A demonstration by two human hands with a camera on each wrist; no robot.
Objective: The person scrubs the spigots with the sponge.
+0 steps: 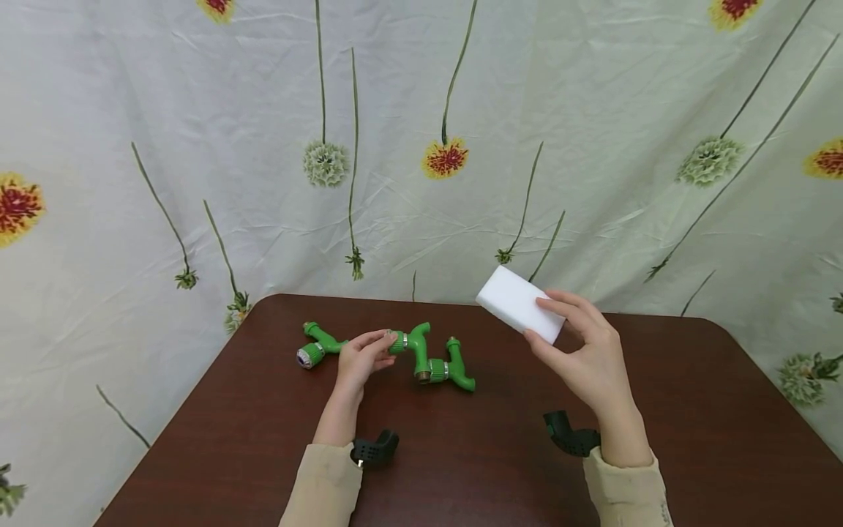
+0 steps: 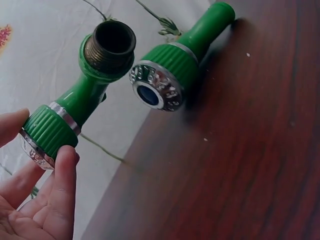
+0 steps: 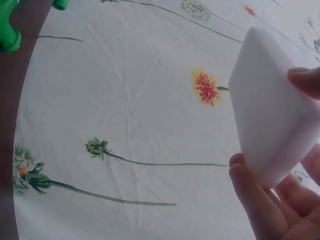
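My left hand pinches the ribbed knob of a green tap, held up over the table. In the left wrist view, the held tap shows its threaded brass inlet, and thumb and fingers grip the knob at its silver-rimmed end. My right hand holds a white sponge block by one end, raised and tilted above the table's right half. The right wrist view has the sponge between thumb and fingers, apart from the taps.
A second green tap lies left of my left hand, a third green tap just right of the held one. They rest on a dark brown table. Behind its far edge hangs a pale flowered cloth. Each wrist carries a black camera mount.
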